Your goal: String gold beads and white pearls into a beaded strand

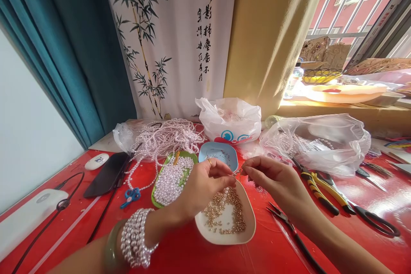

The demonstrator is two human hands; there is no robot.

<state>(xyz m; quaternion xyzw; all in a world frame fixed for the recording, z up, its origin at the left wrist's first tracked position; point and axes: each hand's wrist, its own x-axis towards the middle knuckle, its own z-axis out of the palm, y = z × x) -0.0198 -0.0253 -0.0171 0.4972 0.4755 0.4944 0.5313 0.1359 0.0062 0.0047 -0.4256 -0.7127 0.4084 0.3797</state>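
Note:
My left hand (pixel 205 184) is pinched closed just above a white dish (pixel 201 227) of gold and pearly beads. Opposite it, the fingers of my right hand (pixel 276 180) pinch too. Between the fingertips is a small beaded piece (pixel 237 173), gripped from both sides; its details are too fine to make out. Left of the dish, a green tray (pixel 156 201) holds many white pearl beads (pixel 173 180), partly behind my left hand. A blue dish (pixel 208 150) with tiny bits in it sits behind my fingertips. Pearl strands and a green bangle circle my left wrist.
Strings of pearl beads (pixel 167 137) pile up at the back. Plastic bags (pixel 237 115) stand behind the dishes and at right. Cutters (pixel 295 231), yellow-handled pliers (pixel 321 192) and black scissors (pixel 375 220) lie right. Left are blue scissors (pixel 130 198) and a phone (pixel 105 175).

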